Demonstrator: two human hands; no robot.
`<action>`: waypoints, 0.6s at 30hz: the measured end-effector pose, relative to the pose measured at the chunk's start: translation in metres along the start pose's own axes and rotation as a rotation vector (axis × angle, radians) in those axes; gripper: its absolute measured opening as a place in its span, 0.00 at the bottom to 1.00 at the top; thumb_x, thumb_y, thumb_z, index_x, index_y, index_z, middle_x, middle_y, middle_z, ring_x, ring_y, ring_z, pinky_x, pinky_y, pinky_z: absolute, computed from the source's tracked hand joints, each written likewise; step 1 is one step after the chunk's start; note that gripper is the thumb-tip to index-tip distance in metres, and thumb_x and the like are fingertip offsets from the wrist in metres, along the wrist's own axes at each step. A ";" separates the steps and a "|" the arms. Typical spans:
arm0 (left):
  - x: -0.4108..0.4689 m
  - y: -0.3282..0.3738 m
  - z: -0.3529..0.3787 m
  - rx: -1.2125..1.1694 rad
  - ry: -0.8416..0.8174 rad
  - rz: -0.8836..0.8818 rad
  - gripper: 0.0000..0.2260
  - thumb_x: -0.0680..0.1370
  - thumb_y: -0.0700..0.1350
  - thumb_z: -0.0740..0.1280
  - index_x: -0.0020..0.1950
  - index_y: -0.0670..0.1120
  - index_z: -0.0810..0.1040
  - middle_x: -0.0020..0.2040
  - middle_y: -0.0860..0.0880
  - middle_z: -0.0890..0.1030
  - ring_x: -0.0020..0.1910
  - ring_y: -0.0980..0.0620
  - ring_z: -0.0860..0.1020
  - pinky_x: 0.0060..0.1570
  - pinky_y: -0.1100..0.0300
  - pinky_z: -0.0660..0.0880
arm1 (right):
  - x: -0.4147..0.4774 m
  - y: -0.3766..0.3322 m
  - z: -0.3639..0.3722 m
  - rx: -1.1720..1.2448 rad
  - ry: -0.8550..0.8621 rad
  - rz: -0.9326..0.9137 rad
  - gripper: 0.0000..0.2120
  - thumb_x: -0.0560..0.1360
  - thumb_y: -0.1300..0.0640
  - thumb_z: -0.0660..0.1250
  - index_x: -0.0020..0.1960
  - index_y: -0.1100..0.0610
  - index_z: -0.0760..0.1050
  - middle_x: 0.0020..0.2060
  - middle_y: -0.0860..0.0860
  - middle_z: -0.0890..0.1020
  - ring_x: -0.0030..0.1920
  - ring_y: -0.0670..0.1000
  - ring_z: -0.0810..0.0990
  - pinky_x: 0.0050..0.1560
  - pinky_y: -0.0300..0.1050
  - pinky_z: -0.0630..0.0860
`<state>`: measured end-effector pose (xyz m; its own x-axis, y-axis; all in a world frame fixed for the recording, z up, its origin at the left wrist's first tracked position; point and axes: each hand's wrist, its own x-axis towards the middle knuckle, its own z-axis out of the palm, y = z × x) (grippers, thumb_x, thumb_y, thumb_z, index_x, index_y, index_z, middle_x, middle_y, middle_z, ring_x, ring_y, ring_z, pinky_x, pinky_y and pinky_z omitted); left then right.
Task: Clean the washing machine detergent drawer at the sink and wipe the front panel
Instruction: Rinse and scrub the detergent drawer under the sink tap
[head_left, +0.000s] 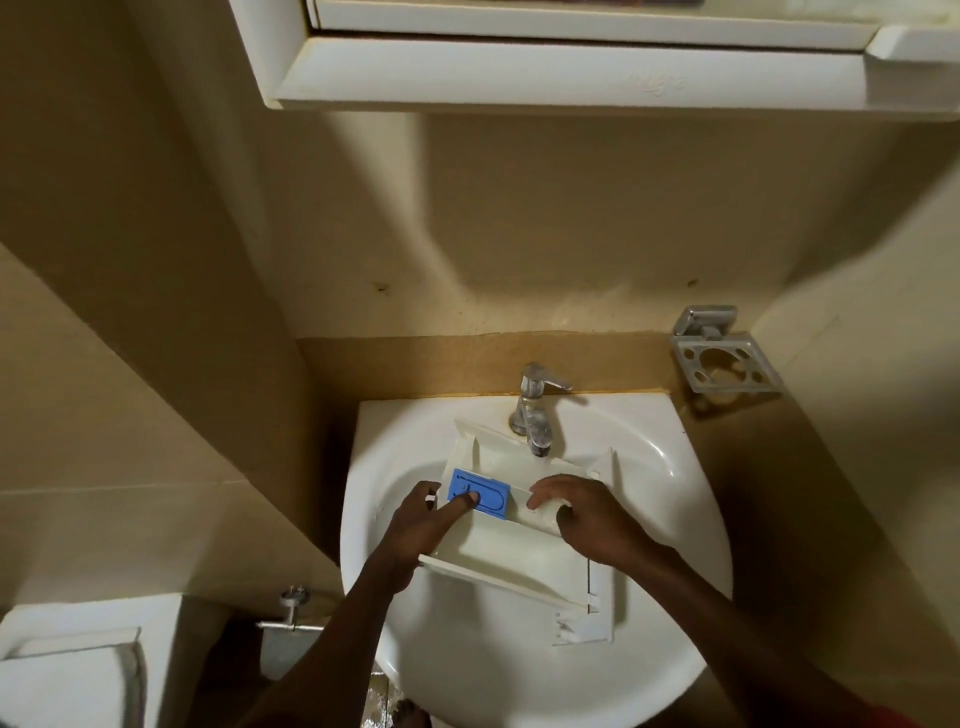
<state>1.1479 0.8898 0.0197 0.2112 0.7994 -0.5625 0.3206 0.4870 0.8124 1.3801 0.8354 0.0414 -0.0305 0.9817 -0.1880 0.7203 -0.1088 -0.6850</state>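
A white detergent drawer (519, 558) lies across the white sink (670, 519), under the chrome tap (535, 410). A blue insert (485, 491) sits in the drawer's far left compartment. My left hand (426, 525) grips the drawer's left wall, with the thumb pressed on the blue insert. My right hand (587, 512) rests inside the middle compartment, fingers curled over a divider. I see no water running from the tap.
A metal toothbrush holder (724, 358) is fixed to the wall right of the tap. A white cabinet (571, 67) hangs overhead. Low on the left stand a white fixture (78, 670) and a chrome valve (293, 605). Walls close in on both sides.
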 end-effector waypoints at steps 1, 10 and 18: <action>0.000 0.001 0.000 0.004 -0.003 0.000 0.25 0.70 0.62 0.73 0.59 0.50 0.74 0.54 0.49 0.82 0.50 0.50 0.82 0.48 0.54 0.81 | 0.003 -0.001 0.002 -0.034 0.039 -0.010 0.20 0.68 0.73 0.58 0.47 0.52 0.81 0.51 0.46 0.80 0.53 0.43 0.78 0.54 0.27 0.68; -0.004 -0.002 -0.005 0.008 -0.014 -0.024 0.26 0.70 0.62 0.73 0.61 0.48 0.74 0.54 0.48 0.82 0.50 0.50 0.83 0.51 0.52 0.81 | -0.004 -0.005 0.032 -0.318 0.264 -0.191 0.20 0.63 0.74 0.63 0.45 0.54 0.82 0.43 0.46 0.82 0.47 0.46 0.79 0.45 0.39 0.79; -0.012 0.002 -0.007 0.006 -0.016 -0.022 0.21 0.75 0.57 0.70 0.62 0.46 0.73 0.52 0.50 0.81 0.48 0.53 0.81 0.39 0.62 0.76 | 0.014 -0.020 0.032 -0.143 -0.232 0.140 0.26 0.73 0.68 0.54 0.64 0.48 0.76 0.57 0.52 0.81 0.57 0.55 0.79 0.55 0.47 0.77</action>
<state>1.1398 0.8839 0.0289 0.2182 0.7827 -0.5829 0.3311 0.5025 0.7987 1.3431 0.8459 0.0296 -0.0691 0.8950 -0.4407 0.8183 -0.2018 -0.5383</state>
